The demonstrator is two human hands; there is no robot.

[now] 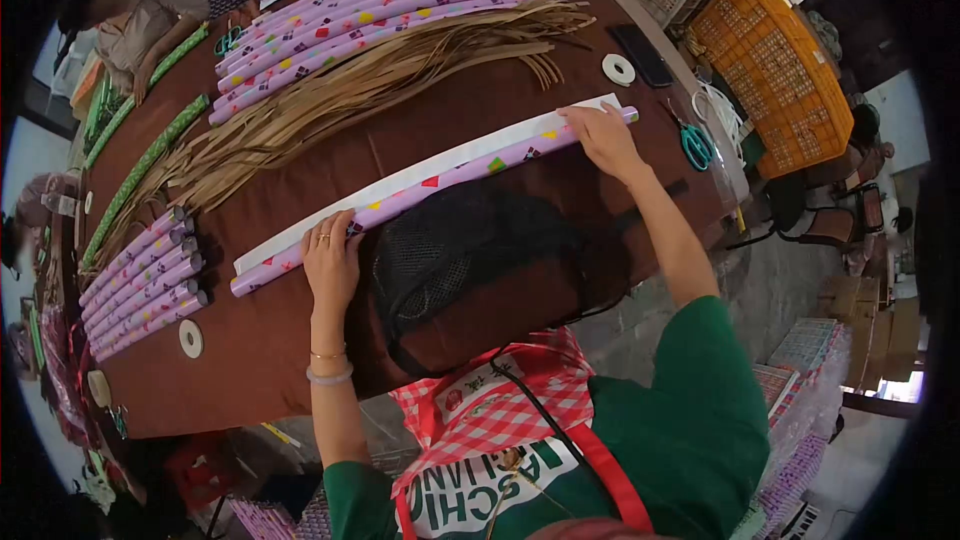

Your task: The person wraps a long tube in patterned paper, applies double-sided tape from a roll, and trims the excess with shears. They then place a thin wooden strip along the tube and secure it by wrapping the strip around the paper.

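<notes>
A lilac roll of wrapping paper (450,177) with a coloured pattern lies slantwise across the brown-covered table, a white strip of its underside (400,168) showing along the far side. My left hand (331,255) rests over the roll near its left end, fingers curled onto it. Near the right end, my right hand (603,138) grips the roll, with thumb and fingers at the paper's edge. Between my arms sits a black mesh bag-like item (470,245), close to the roll. Teal-handled scissors (695,145) lie to the right of my right hand.
Brown flat strips (380,70) and more lilac rolls (400,10) lie beyond. Several finished-looking rolls (145,285) are stacked left. White tape rolls (618,70) (190,338) and a black phone (640,55) sit on the table. Another person (150,20) handles green rolls. An orange crate (770,70) stands right.
</notes>
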